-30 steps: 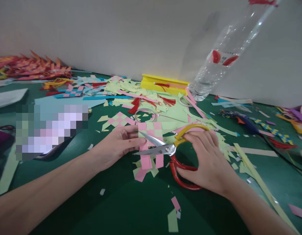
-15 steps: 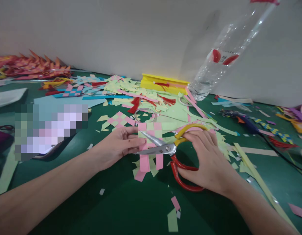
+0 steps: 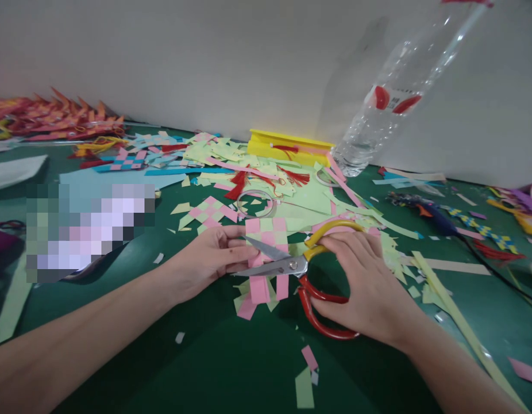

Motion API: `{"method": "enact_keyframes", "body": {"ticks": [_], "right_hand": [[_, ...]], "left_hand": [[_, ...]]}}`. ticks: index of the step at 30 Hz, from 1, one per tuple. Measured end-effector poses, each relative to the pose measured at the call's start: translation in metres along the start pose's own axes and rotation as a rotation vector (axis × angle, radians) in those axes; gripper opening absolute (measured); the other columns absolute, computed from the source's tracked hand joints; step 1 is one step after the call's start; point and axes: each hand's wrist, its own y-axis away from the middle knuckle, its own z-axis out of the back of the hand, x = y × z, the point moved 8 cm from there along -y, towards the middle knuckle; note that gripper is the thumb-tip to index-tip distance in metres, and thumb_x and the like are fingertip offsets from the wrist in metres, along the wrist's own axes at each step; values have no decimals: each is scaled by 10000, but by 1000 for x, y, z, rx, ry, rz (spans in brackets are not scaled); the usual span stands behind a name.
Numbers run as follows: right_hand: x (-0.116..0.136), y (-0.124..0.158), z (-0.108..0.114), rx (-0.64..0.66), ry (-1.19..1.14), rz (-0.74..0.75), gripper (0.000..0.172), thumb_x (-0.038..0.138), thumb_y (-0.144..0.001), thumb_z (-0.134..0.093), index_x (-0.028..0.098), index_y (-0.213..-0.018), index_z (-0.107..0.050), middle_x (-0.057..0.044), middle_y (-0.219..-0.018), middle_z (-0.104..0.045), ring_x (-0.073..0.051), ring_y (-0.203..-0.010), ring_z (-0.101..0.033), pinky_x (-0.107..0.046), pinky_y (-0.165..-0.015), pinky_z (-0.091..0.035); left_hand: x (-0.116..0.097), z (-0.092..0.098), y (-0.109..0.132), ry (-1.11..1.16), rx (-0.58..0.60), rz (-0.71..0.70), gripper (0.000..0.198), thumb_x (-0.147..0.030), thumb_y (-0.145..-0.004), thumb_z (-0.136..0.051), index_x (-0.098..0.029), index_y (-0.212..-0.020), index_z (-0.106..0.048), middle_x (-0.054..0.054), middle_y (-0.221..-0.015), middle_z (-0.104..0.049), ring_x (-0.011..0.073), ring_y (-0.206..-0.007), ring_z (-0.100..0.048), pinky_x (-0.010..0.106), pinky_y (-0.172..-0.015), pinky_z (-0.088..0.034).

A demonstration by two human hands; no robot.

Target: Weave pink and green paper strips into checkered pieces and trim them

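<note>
My left hand (image 3: 214, 253) pinches the left edge of a woven paper piece (image 3: 268, 236), a pink and pale green check with pink strip ends hanging down. In my right hand (image 3: 361, 276) is a pair of scissors (image 3: 294, 265) with one yellow and one red handle loop. Their blades are parted and point left across the front of the weave, close to my left fingertips. Part of the weave is hidden behind the blades. Pale green scraps lie on the table beneath it.
Behind my hands are a tape roll (image 3: 256, 203), red tassels (image 3: 238, 183), paper strips and a yellow folded paper (image 3: 287, 149). A plastic bottle (image 3: 389, 98) stands back right. A blurred-out phone-like object (image 3: 93, 236) lies left on the green table (image 3: 231, 368).
The woven piece has shifted very slightly right in my left hand. The scissors have moved a little left, their blades slightly closer together.
</note>
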Motion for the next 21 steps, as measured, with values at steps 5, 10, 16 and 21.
{"method": "enact_keyframes", "body": {"ticks": [5,10,16,21], "right_hand": [[1,0,0,3,-10,15,518,420,-773,-582,133,-1177,-434,-151,-1149,-551,-302,-1110,-492,-448,-954,-356],[-1,-1,-1,10,-8,25,502,393,-778,-583,133,-1182,-440,-157,-1159,-552,-308,-1109,-498,-448,-935,-381],[1,2,1,-4,-14,42,445,359,-817,-549,132,-1184,-436,-156,-1145,-566,-301,-1091,-514,-451,-920,-401],[-1,1,-1,-12,-19,52,420,342,-842,-536,130,-1188,-428,-158,-1144,-566,-297,-1084,-520,-461,-924,-403]], "left_hand": [[-1,-1,1,-22,-7,0,128,-70,-788,-666,-172,-862,-689,-56,-549,-650,46,-499,-594,90,-469,-448],[0,1,-1,-33,-30,2,136,-53,-794,-646,-166,-862,-680,-55,-565,-665,50,-506,-608,92,-474,-457],[4,10,-1,-33,-133,56,278,-27,-788,-640,-153,-1036,-641,14,-717,-742,104,-635,-693,127,-539,-524],[4,10,-2,-35,-126,66,292,-7,-802,-608,-140,-1062,-630,35,-775,-750,126,-694,-711,140,-557,-548]]}}
